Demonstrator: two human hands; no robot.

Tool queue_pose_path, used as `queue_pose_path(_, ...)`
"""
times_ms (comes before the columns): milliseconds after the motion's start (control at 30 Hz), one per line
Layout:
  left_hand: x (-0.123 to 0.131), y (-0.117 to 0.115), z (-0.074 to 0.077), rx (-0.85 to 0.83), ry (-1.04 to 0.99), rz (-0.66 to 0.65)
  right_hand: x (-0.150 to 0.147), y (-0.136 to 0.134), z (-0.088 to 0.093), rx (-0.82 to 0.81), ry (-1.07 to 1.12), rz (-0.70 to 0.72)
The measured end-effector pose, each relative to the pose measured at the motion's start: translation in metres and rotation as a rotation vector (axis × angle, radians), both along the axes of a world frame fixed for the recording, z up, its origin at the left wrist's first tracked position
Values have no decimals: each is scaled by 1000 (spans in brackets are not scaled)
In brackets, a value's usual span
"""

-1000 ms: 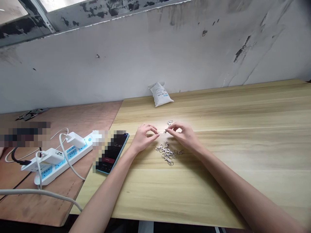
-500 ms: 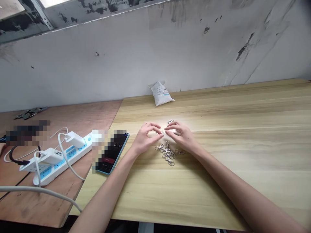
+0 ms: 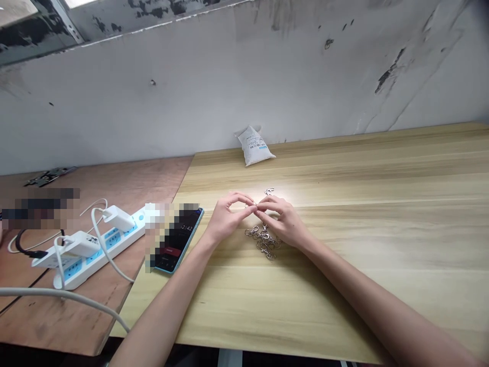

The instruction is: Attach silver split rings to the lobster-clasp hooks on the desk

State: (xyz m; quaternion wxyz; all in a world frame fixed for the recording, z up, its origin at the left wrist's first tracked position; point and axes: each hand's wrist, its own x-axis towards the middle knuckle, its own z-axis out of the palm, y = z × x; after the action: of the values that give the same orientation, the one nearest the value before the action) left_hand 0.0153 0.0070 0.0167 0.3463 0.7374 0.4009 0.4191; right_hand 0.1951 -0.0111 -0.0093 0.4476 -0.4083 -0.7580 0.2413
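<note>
A pale wooden table carries a small tangle of silver lobster-clasp key rings, one loose clasp beyond them, a phone near its left edge, and a white packet at the far edge.

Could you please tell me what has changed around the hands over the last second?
The left hand and right hand have moved toward each other, and their fingers now meet on something too small to make out. The right hand now hides the right edge of the pile of metal clasps. The lone clasp, phone and white packet stayed put.
</note>
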Motion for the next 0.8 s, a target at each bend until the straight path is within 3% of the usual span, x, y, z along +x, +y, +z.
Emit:
queue_pose_path(167,-1,4,-6,-181,-69,-2,-1,-1,2,47,-20,-21)
queue_pose_path(300,-3,6,-6,-214,-131,-69,2,1,2,-50,56,25)
queue_pose_path(400,-6,6,-2,-114,-71,-72,7,2,4,-174,131,76)
queue_pose_path(533,-4,3,-1,196,314,13,10,3,7,-249,78,69)
queue_pose_path(633,2,-2,-4,426,574,7,9,2,8,-297,29,36)
queue_pose_path(800,5,-5,-6,509,664,44,16,3,11,-450,36,119)
